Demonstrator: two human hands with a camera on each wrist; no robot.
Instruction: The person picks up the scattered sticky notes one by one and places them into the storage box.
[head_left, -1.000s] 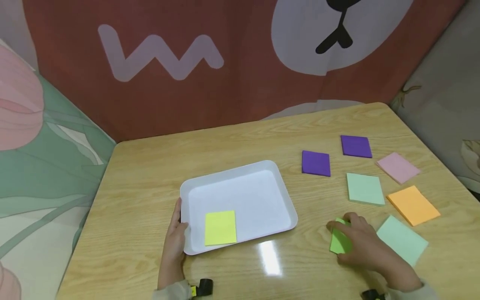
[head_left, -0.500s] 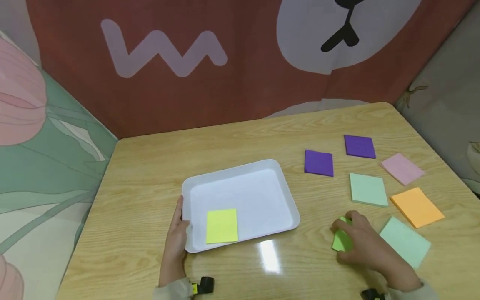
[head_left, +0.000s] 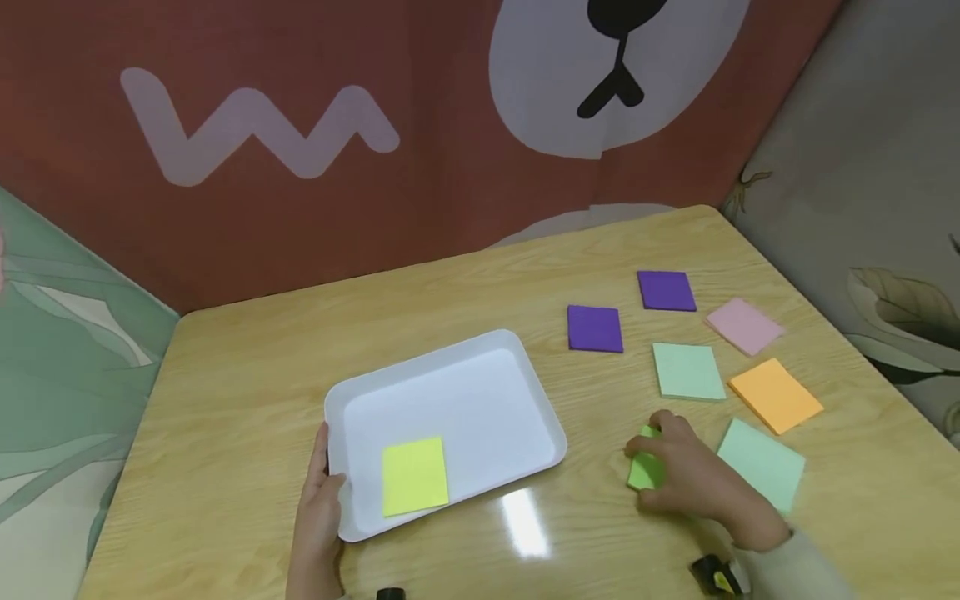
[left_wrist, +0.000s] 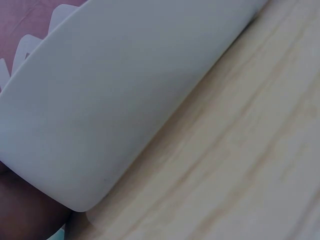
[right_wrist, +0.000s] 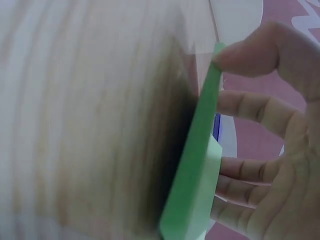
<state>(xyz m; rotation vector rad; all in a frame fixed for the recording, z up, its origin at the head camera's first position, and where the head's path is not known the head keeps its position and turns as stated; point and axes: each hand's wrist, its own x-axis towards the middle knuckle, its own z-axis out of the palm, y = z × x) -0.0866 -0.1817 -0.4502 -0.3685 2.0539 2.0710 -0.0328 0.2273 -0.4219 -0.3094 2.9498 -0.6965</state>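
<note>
A white tray (head_left: pixel 480 392) lies tilted in angle on the table, with a yellow sticky note pad (head_left: pixel 415 477) in its near left part. At the tray's left end my left hand (head_left: pixel 318 512) holds the side, thumb at the rim and fingers along the outer wall. The left wrist view shows the tray's outer wall (left_wrist: pixel 115 100) up close. My right hand (head_left: pixel 693 467) grips a bright green sticky note pad (head_left: pixel 645 471) between thumb and fingers. In the right wrist view the green pad's edge (right_wrist: pixel 192 160) stands close over the table, with a dark shadow beside it.
Right of the tray lie two purple pads (head_left: pixel 595 328), a pink pad (head_left: pixel 745 326), an orange pad (head_left: pixel 776 396) and two mint green pads (head_left: pixel 688 372). One mint pad (head_left: pixel 765 467) sits just beyond the right hand. A patterned cloth (head_left: pixel 300 217) hangs behind the wooden table (head_left: pixel 247 367).
The head view has turned, so the table and everything on it appear further left. Both hands keep their hold on the tray and the green pad.
</note>
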